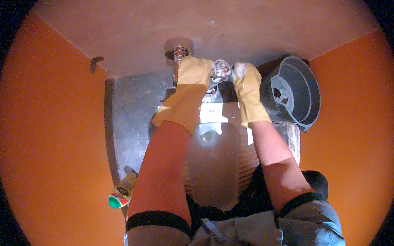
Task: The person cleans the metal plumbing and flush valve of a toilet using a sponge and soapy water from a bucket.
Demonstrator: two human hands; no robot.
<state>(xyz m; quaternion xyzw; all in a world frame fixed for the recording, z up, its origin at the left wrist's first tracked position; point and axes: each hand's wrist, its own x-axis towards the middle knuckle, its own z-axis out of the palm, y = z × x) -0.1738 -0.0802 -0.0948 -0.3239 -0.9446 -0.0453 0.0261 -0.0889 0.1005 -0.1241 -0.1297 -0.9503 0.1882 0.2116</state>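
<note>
Both my hands wear yellow rubber gloves and reach forward to the plumbing behind a toilet. Between them is a round metal fitting (pixel 221 68), streaked with white foam. My left hand (pixel 195 71) is at the fitting's left side, beside a shiny metal pipe (pixel 179 54); its fingertips are hidden. On the right, my right hand (pixel 248 75) is curled close to the fitting. A pale blurred patch shows at its fingers, either foam or a pad. Below my forearms lies the brown toilet lid (pixel 213 166), lowered. A white card (pixel 211 112) with print is at its back edge.
A grey plastic bucket (pixel 312 95) with a pouring lip is at the right, near the orange side wall (pixel 349 106). A bottle with a green cap (pixel 115 202) stands by the left orange wall (pixel 52 116). Behind the plumbing rises a brownish wall (pixel 205 11).
</note>
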